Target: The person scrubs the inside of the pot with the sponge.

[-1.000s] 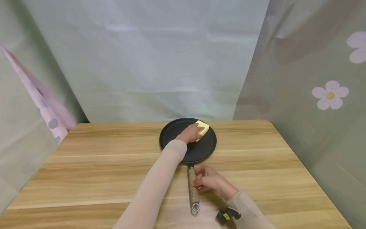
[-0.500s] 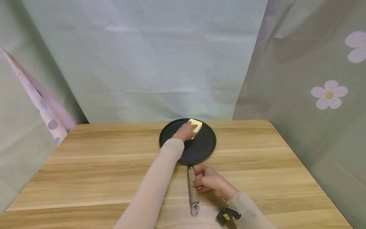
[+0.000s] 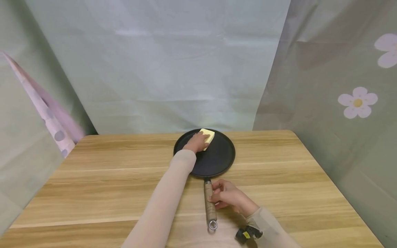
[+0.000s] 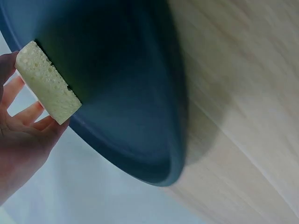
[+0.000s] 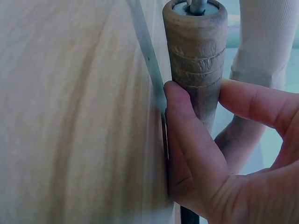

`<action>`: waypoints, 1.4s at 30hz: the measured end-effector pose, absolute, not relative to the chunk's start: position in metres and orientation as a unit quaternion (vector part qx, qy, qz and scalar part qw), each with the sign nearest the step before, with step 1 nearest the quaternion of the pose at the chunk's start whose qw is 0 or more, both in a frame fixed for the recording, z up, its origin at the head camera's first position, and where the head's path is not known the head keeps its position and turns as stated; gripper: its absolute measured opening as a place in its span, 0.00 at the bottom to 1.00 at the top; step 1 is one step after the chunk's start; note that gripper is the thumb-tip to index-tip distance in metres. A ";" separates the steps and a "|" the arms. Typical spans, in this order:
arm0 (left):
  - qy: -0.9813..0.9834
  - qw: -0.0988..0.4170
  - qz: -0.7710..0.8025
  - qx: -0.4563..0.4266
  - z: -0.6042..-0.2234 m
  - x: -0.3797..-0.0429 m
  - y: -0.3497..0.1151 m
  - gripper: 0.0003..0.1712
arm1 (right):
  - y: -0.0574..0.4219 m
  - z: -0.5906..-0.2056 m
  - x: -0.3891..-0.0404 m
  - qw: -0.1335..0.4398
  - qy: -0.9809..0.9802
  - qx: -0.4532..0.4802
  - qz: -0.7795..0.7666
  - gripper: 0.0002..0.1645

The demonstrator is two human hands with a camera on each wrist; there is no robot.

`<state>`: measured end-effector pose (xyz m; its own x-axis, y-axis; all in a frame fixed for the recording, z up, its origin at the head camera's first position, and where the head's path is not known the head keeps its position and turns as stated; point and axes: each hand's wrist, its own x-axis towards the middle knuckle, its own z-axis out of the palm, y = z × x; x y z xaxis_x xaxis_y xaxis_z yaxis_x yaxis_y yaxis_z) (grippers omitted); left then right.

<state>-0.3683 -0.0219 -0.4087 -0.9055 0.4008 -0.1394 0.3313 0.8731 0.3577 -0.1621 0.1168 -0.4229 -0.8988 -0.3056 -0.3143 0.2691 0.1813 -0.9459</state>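
Note:
A round black flat pan point(image 3: 217, 156) lies on the table, its wooden handle point(image 3: 210, 208) towards me. My left hand point(image 3: 197, 142) holds a pale yellow sponge point(image 3: 209, 133) against the pan's surface, near the far rim. Seen from the left wrist, thumb and fingers grip the sponge point(image 4: 49, 83) along its edges, and one long porous side faces the camera. My right hand point(image 3: 231, 197) pinches the handle from its right side. In the right wrist view, thumb and fingertips press on opposite sides of the handle point(image 5: 196, 51).
The wood-grain table point(image 3: 102, 193) extends to both sides of the pan. Pale green cloth point(image 3: 173, 69) hangs behind it, and a flower-printed cloth point(image 3: 325, 144) hangs on the right. A small black device point(image 3: 248, 234) is strapped at the right wrist.
My left hand has slid the sponge leftwards across the pan, from its right part to near the middle of the far side. My right hand stays on the handle; the pan keeps its place.

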 end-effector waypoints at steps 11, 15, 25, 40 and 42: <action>0.960 0.116 0.177 0.185 -0.412 -0.375 -0.038 0.31 | 0.117 -0.424 -0.162 0.222 0.731 -0.015 -0.645 0.26; 0.962 0.105 0.164 0.193 -0.406 -0.366 -0.043 0.31 | 0.117 -0.425 -0.162 0.222 0.729 -0.018 -0.647 0.26; 0.960 0.105 0.153 0.209 -0.404 -0.360 -0.054 0.30 | 0.118 -0.424 -0.161 0.225 0.724 -0.017 -0.652 0.26; 0.956 0.084 0.156 0.234 -0.406 -0.357 -0.072 0.30 | 0.119 -0.423 -0.161 0.225 0.728 -0.021 -0.647 0.27; 0.955 0.084 0.157 0.236 -0.407 -0.357 -0.074 0.30 | 0.119 -0.424 -0.161 0.226 0.727 -0.020 -0.648 0.26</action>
